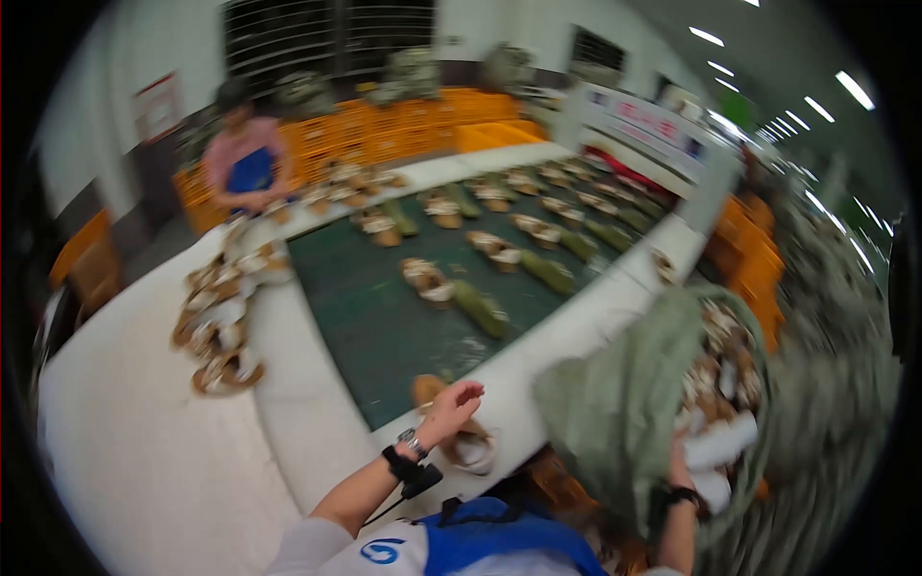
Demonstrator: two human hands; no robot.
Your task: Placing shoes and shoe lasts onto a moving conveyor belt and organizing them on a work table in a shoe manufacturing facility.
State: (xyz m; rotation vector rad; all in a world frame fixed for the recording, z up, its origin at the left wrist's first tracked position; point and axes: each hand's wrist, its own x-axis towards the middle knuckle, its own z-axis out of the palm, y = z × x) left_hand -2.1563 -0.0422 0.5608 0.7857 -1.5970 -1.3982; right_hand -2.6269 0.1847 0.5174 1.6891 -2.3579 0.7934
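My left hand (451, 408) hovers with loosely spread fingers just over a pair of brown sandals (469, 448) lying on the white rim (538, 360) of the green conveyor belt (384, 326). It wears a wristwatch and a black strap. My right hand (680, 468) grips the lower edge of a large green sack (615, 408) held open at my right. Inside the sack are several brown and white sandals (715, 374). The fingers of my right hand are partly hidden by the sack.
Rows of sandal pairs (427, 280) with rolled green bags (478, 307) lie on the belt. A heap of sandals (216, 317) sits on the white table at left. A person in a blue apron (248, 168) stands at the far end. Orange crates (403, 125) line the back.
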